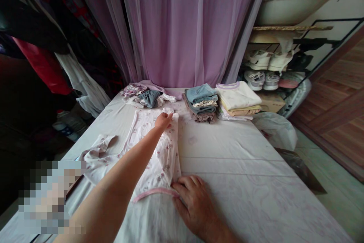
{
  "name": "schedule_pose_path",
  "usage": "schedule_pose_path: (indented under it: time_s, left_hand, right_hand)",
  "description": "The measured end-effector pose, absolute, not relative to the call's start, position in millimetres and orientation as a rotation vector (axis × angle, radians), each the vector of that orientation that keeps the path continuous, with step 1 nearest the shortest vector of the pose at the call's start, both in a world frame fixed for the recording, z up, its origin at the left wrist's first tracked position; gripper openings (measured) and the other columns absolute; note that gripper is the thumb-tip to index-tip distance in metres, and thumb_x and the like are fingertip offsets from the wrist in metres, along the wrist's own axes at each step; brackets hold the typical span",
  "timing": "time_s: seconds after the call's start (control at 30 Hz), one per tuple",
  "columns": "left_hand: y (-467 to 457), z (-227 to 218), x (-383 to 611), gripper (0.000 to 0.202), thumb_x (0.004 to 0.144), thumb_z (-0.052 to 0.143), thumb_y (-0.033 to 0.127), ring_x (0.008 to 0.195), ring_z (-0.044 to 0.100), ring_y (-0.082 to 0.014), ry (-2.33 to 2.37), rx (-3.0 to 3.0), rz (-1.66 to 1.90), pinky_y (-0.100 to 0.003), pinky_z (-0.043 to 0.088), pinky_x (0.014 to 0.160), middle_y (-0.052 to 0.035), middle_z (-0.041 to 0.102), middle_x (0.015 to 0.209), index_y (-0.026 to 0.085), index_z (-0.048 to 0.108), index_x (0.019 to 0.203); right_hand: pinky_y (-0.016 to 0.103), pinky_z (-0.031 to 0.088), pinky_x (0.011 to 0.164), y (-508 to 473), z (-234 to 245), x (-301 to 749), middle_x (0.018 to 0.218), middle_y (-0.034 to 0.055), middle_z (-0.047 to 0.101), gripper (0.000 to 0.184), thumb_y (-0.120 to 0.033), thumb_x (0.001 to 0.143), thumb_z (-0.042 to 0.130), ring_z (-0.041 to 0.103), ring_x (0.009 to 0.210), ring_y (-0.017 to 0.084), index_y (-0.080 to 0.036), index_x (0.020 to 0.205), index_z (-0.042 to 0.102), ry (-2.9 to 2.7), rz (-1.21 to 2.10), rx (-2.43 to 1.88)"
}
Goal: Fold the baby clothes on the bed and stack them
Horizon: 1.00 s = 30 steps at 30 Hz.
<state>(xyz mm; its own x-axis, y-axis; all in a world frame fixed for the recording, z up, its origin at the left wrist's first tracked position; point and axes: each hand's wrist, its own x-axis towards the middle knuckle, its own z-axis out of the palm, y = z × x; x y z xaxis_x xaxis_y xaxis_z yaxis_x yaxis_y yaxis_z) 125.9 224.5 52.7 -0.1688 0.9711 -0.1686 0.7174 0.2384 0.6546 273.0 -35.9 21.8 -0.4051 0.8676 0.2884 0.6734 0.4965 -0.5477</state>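
Left hand [163, 121]: arm stretched across the bed, fingers curled and bunched on the far end of the garment, gripping a small gather of cloth; the exact pinch is partly hidden.
Right hand [195, 205]: fingers spread, palm down, pressing on the near end of the garment, with the fingertips at its pink trim [155, 194].
Garment [166, 155]: pale pink-and-white floral cloth, lying lengthwise at the near middle of the bed, its edges straight along the right side.
Sleeve [98, 152]: same floral cloth, spread out to the left of the garment's body, partly under the left forearm.
Bed [230, 150]: white sheet with a faint pink pattern, bearing everything below.
Blue stack [200, 102]: folded clothes at the far edge, just right of centre.
Cream stack [236, 97]: folded clothes just right of the blue stack.
Loose pile [142, 96]: crumpled clothes at the far left edge.
Curtain [184, 27]: sheer purple, hanging beyond the bed.
Shoes [254, 80]: white pairs on a rack, far right.
Box [271, 102]: cardboard, just behind the cream stack.
Bag [274, 131]: white plastic, beside the bed's right edge.
Hanging clothes [36, 27]: dark and red, far left.
Lower left: a pixelated patch hides what lies there.
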Motion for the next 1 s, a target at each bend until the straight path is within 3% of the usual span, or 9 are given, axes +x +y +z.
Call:
schedule_pose_path:
  time_s: [0.1, 0.17, 0.27, 0.4, 0.53, 0.67, 0.77, 0.83, 1.0]
  left_hand:
    - [216, 53, 107, 0.032, 0.089, 0.053, 0.042, 0.106, 0.065, -0.0239, 2.068, 1.663, 0.496, -0.029, 0.048, 0.084, -0.0105, 0.070, 0.113, 0.018, 0.064, 0.107]
    - [213, 53, 93, 0.036, 0.086, 0.056, 0.041, 0.112, 0.062, -0.0250, 2.111, 1.716, 0.405, -0.030, 0.046, 0.088, -0.0111, 0.067, 0.120, 0.019, 0.062, 0.114]
    - [212, 54, 79, 0.037, 0.082, 0.060, 0.045, 0.107, 0.064, -0.0250, 2.104, 1.770, 0.243, -0.028, 0.047, 0.083, -0.0106, 0.070, 0.114, 0.019, 0.067, 0.107]
    - [208, 59, 72, 0.031, 0.078, 0.061, 0.046, 0.088, 0.069, -0.0228, 2.004, 1.828, 0.075, -0.024, 0.047, 0.071, -0.0083, 0.075, 0.091, 0.018, 0.073, 0.087]
    - [185, 59, 64, 0.030, 0.080, 0.058, 0.044, 0.074, 0.068, -0.0199, 1.909, 1.864, 0.018, -0.024, 0.044, 0.061, -0.0054, 0.074, 0.079, 0.019, 0.074, 0.086]
    - [150, 52, 54, 0.041, 0.083, 0.057, 0.045, 0.071, 0.066, -0.0163, 1.876, 1.826, 0.141, -0.023, 0.041, 0.059, -0.0035, 0.073, 0.086, 0.020, 0.065, 0.114]
    - [128, 44, 50, 0.058, 0.085, 0.056, 0.035, 0.065, 0.061, -0.0143, 1.804, 1.879, 0.325, -0.023, 0.039, 0.060, 0.0024, 0.067, 0.072, 0.021, 0.044, 0.141]
    - [117, 39, 47, 0.062, 0.085, 0.054, 0.030, 0.063, 0.058, -0.0132, 1.737, 1.926, 0.396, -0.022, 0.039, 0.061, 0.0054, 0.062, 0.068, 0.025, 0.040, 0.145]
    - [104, 26, 40, 0.034, 0.086, 0.052, 0.032, 0.070, 0.061, -0.0142, 1.612, 1.880, 0.499, -0.023, 0.046, 0.069, 0.0035, 0.068, 0.076, 0.030, 0.068, 0.116]
  right_hand:
    - [0.037, 0.041, 0.084, -36, 22, 273, 0.099, 0.0040, 0.064, 0.015, -0.028, 0.089, 0.058, 0.055, 0.093, 0.021, -0.024, 0.102, 0.065, -2.208, 0.461, -1.261]
    - [0.037, 0.043, 0.084, -37, 21, 273, 0.099, 0.0041, 0.065, 0.016, -0.028, 0.089, 0.058, 0.056, 0.092, 0.021, -0.024, 0.103, 0.065, -2.212, 0.444, -1.253]
    - [0.037, 0.045, 0.083, -36, 20, 277, 0.100, 0.0048, 0.068, 0.021, -0.028, 0.089, 0.057, 0.059, 0.092, 0.021, -0.024, 0.108, 0.065, -2.193, 0.413, -1.229]
    - [0.033, 0.049, 0.084, 0, 25, 297, 0.101, 0.0068, 0.071, 0.024, -0.026, 0.091, 0.049, 0.064, 0.095, 0.019, -0.021, 0.107, 0.066, -2.017, 0.388, -1.287]
    - [0.030, 0.052, 0.081, 86, 36, 306, 0.101, 0.0046, 0.073, 0.023, -0.031, 0.086, 0.055, 0.068, 0.088, 0.018, -0.024, 0.104, 0.067, -1.860, 0.539, -1.500]
    - [0.029, 0.052, 0.084, 178, 39, 286, 0.110, 0.0059, 0.073, 0.036, -0.033, 0.086, 0.055, 0.069, 0.096, 0.018, -0.022, 0.119, 0.061, -1.709, 0.701, -1.839]
    - [0.033, 0.053, 0.082, 222, 35, 266, 0.101, 0.0056, 0.075, 0.047, -0.036, 0.083, 0.060, 0.070, 0.092, 0.022, -0.023, 0.128, 0.058, -1.719, 0.683, -1.881]
    - [0.033, 0.053, 0.079, 237, 33, 258, 0.096, 0.0037, 0.075, 0.050, -0.033, 0.080, 0.062, 0.070, 0.088, 0.022, -0.024, 0.129, 0.058, -1.749, 0.665, -1.872]
    - [0.031, 0.051, 0.086, 248, 37, 250, 0.106, 0.0020, 0.074, 0.046, -0.018, 0.082, 0.051, 0.067, 0.095, 0.020, -0.026, 0.126, 0.063, -1.838, 0.557, -1.733]
